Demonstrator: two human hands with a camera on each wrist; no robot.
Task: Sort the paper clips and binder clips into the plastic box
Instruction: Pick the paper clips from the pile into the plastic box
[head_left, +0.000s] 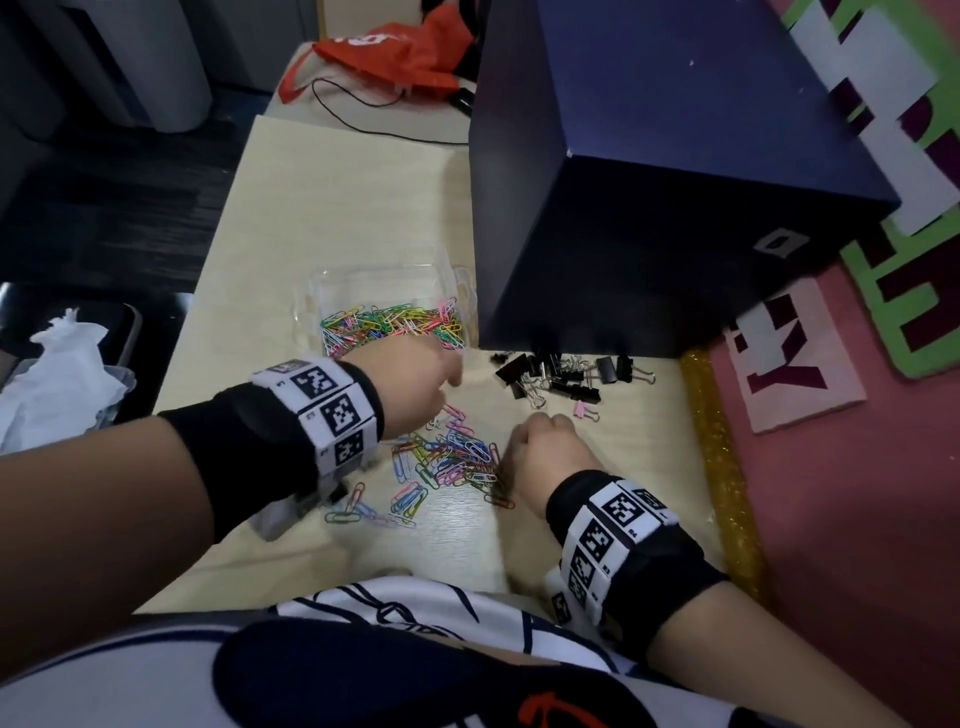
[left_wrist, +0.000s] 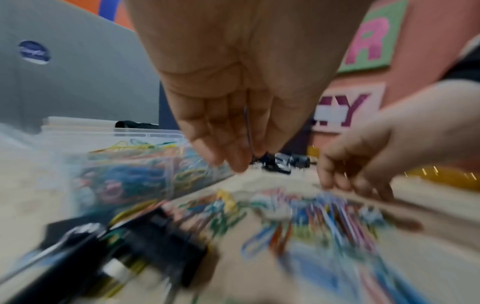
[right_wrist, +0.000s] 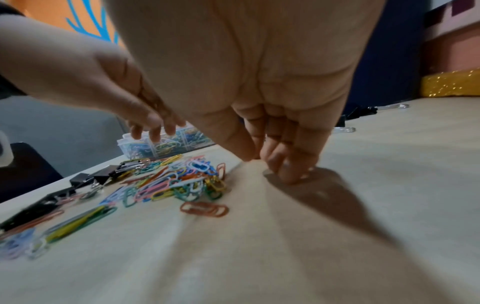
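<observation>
A pale wood-grain desk lies beneath both hands, a dark navy cabinet stands beyond the right hand, a pink wall with cut-out letters flanks that hand, and dark flooring extends past the left hand.

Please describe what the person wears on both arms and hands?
Both hands are bare: left hand, right hand. Each forearm has a black sleeve and a wristband of white blocks printed with black square codes. The right wristband looks alike.
</observation>
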